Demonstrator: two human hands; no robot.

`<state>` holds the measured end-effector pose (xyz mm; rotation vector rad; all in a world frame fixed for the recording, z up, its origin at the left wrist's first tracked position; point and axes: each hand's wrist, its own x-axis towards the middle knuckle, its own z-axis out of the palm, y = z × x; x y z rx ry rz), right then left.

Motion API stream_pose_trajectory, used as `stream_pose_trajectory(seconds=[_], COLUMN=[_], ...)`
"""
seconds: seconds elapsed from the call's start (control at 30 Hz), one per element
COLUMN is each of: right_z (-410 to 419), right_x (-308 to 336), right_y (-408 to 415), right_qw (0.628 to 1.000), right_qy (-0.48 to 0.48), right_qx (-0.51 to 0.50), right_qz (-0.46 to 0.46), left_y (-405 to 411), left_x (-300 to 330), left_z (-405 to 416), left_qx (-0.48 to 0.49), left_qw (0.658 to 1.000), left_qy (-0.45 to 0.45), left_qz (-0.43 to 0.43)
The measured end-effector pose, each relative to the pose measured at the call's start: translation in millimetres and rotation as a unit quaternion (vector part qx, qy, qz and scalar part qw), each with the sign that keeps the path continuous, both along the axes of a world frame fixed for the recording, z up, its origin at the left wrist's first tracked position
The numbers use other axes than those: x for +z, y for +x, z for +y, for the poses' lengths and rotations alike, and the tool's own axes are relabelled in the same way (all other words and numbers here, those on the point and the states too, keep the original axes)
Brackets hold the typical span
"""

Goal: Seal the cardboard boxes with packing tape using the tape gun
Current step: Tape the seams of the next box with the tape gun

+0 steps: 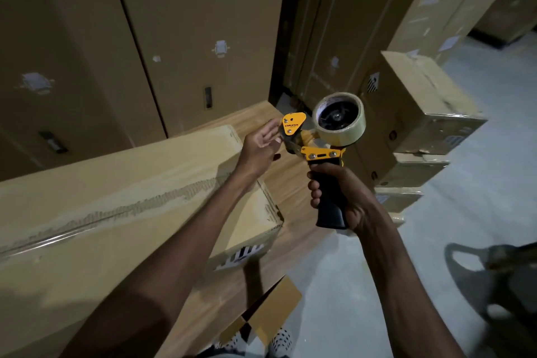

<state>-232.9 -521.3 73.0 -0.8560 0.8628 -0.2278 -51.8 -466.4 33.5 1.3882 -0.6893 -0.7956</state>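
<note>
Right hand [343, 197] clenched round the black handle of the tape gun [319, 151], fingers wrapped tight, gun held up in the air to the right of the box. Yellow and black body, roll of clear tape [340, 119] mounted at the top, about full, yellow front plate pointing left. Left hand [258, 151] reaching across with fingers loosely spread, fingertips right at the front plate by the blade end; cannot tell whether a tape end is pinched there. Below the left forearm, long cardboard box [122, 212] lying flat on the wooden worktop [290, 186], a rough, torn strip running along its top seam, shiny tape along the near edge. Small loose cardboard flap [273, 311] low down near the feet. Tall cartons [189, 38] standing behind, more stacked boxes [421, 113] to the right on the pale floor [479, 183].
</note>
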Motion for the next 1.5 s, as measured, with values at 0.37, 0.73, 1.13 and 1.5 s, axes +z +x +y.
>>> stream_pose_trajectory(seconds=[0.37, 0.73, 1.13, 1.5], right_z=[23.6, 30.8, 24.4, 34.9], right_x=[9.1, 9.1, 9.1, 4.5], right_y=[10.6, 23.6, 11.4, 3.1], right_qw=[0.999, 0.996, 0.978, 0.956], right_qy=[-0.039, -0.078, -0.197, -0.278], right_qx=[-0.033, -0.033, -0.022, -0.004], right_qz=[0.005, 0.028, 0.062, 0.094], left_y=[18.2, 37.3, 53.0, 104.5], left_x=[-7.8, -1.9, 18.6, 37.5], left_z=[37.6, 55.3, 33.5, 3.7], left_qx=[0.038, 0.01, -0.037, -0.041], left_qw=[0.999, 0.992, 0.963, 0.967], left_qy=[-0.007, 0.027, 0.136, 0.253], left_qz=[0.026, 0.122, 0.228, -0.017])
